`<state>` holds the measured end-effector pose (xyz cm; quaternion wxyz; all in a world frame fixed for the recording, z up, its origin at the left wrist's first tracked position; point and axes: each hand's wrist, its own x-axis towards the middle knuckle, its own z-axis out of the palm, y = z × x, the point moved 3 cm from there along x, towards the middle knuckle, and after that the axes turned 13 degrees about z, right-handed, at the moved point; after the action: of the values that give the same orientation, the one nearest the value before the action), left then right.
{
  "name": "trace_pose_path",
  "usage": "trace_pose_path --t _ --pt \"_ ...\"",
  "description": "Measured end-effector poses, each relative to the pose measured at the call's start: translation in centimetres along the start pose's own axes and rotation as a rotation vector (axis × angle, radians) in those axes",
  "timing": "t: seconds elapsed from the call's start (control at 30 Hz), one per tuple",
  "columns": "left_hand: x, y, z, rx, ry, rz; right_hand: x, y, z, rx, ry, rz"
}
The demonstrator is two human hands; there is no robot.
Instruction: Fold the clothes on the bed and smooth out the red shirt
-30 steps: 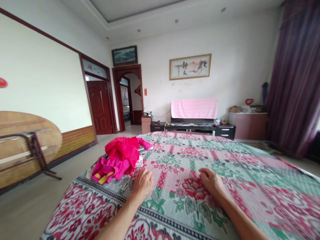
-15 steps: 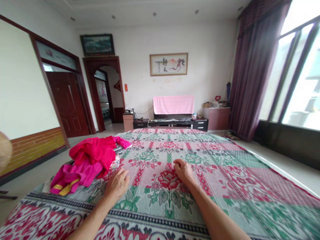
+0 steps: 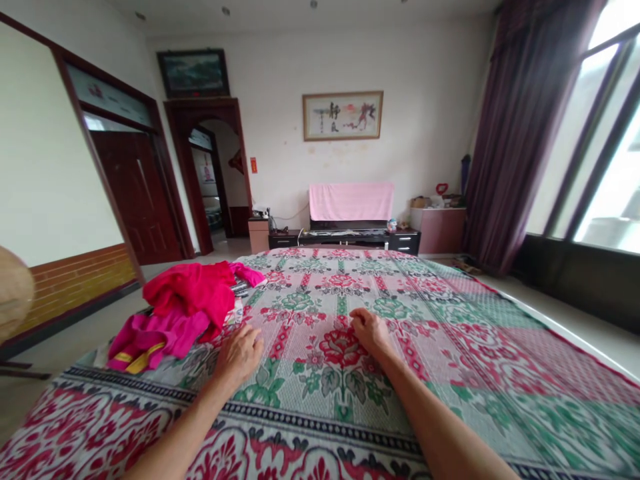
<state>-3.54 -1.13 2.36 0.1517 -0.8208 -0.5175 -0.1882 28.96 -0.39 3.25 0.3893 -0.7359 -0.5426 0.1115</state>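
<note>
Both my hands rest palm down on a flowered red, green and white bedspread [image 3: 450,347] that covers a large bed. My left hand [image 3: 241,353] lies flat with its fingers spread a little, just right of a heap of bright pink and red clothes [image 3: 185,303]. My right hand [image 3: 369,331] lies on a red flower near the middle of the cover, fingers slightly bent, and holds nothing. A pink garment with yellow trim [image 3: 143,343] lies at the near end of the heap.
Beyond the bed stands a dark low cabinet [image 3: 350,239] with a pink cloth [image 3: 351,201] draped above it. Dark doors [image 3: 140,200] are at the left, purple curtains [image 3: 520,133] and a window at the right. A round wooden tabletop edge [image 3: 13,290] shows far left.
The view has turned right and dipped slightly; the folded round table has slid almost out of sight and the window has come in. Both hands stay on the cover.
</note>
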Motion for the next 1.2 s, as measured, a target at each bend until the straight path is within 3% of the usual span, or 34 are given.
trace_pose_path --t 1.2 --pt "-0.17 0.06 -0.19 -0.036 0.004 -0.032 0.0 -0.54 -0.37 -0.088 -0.026 -0.027"
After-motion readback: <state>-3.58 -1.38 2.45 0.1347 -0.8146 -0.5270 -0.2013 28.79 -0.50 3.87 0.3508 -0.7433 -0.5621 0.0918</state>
